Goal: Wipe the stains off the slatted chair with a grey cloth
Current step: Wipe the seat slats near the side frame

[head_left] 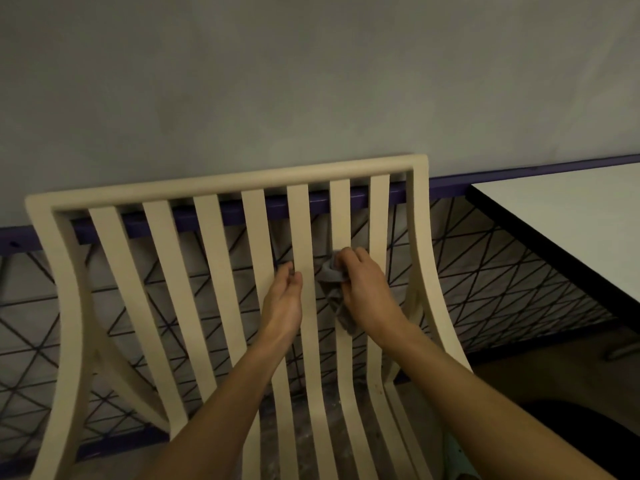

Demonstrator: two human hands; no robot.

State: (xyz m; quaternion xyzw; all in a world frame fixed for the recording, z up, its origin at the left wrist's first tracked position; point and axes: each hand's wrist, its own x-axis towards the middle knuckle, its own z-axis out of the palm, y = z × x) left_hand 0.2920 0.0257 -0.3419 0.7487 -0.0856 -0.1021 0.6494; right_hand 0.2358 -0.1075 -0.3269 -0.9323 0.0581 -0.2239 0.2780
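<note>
Right hand (360, 282) grips crumpled grey cloth (330, 276) against smooth cream slat (341, 216).

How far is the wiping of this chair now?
Done: upper slats of the slatted chair look unstained. In hand: the right hand presses the grey cloth on one slat; the left hand grips the next slat. Left: brown specks low on the right.

The slatted chair (301, 220) runs off the bottom edge, so its seat front and legs are unseen. The right hand (363, 282) covers much of the grey cloth (331, 277). The left hand (282, 296) blurs at a slat, its grip unclear. The right edge cuts the worktop (571, 220).
</note>
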